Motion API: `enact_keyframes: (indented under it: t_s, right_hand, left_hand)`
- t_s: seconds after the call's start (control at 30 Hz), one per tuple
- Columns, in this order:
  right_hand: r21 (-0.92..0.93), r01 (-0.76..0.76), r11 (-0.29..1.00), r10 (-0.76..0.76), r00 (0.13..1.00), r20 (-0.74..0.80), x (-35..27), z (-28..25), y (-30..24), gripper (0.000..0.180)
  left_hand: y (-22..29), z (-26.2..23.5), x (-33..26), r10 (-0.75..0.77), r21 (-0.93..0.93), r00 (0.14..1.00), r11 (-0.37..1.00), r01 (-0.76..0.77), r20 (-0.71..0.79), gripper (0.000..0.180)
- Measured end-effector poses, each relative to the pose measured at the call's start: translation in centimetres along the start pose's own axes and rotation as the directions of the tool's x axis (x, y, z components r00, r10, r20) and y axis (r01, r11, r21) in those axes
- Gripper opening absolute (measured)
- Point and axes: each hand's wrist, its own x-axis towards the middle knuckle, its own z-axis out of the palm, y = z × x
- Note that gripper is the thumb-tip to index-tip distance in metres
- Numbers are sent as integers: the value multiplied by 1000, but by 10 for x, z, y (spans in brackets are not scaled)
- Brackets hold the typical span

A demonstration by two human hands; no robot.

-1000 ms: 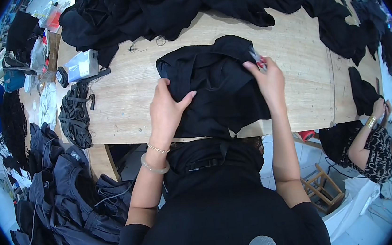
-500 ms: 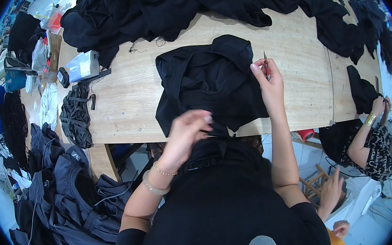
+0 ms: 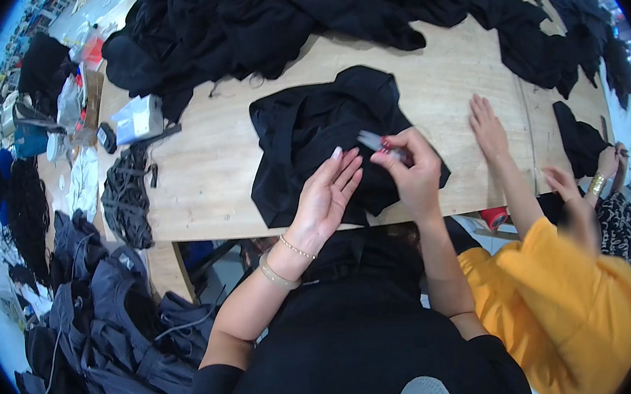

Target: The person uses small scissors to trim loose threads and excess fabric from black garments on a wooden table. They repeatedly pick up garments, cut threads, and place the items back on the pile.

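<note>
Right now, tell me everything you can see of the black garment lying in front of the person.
The black garment is soft, matte cloth, crumpled and loosely folded over itself, not spread flat. It lies on the pale wooden table, close to the near edge, apart from the larger black heap beyond. The left hand rests open on its lower part; the right hand hovers over its right side, pinching a small light-coloured tool.

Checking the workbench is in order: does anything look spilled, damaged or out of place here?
Nothing looks spilled or damaged. The black garment lies rumpled on the wooden table under the left hand, while the right hand pinches a small clear tool. One oddity: another person's hand reaches flat onto the table beside it.
</note>
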Motion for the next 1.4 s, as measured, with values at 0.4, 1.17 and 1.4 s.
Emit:
enact_keyframes:
  t_s: [0.4, 1.17, 1.4]
  right_hand:
    - [-29, 77, 997, -73, 989, 128, 5, 14, 6, 38]
    - [276, -187, 943, 203, 979, -29, 19, 44, -24, 5]
    - [-88, 124, 988, -132, 987, -88, 17, 45, -24, 14]
  left_hand:
    - [4, -19, 13, 207, -39, 970, 976, -214, -127, 20]
    - [7, 33, -8, 422, 242, 905, 875, -419, 41, 14]
    - [10, 28, -7, 397, 134, 915, 905, -404, 76, 13]
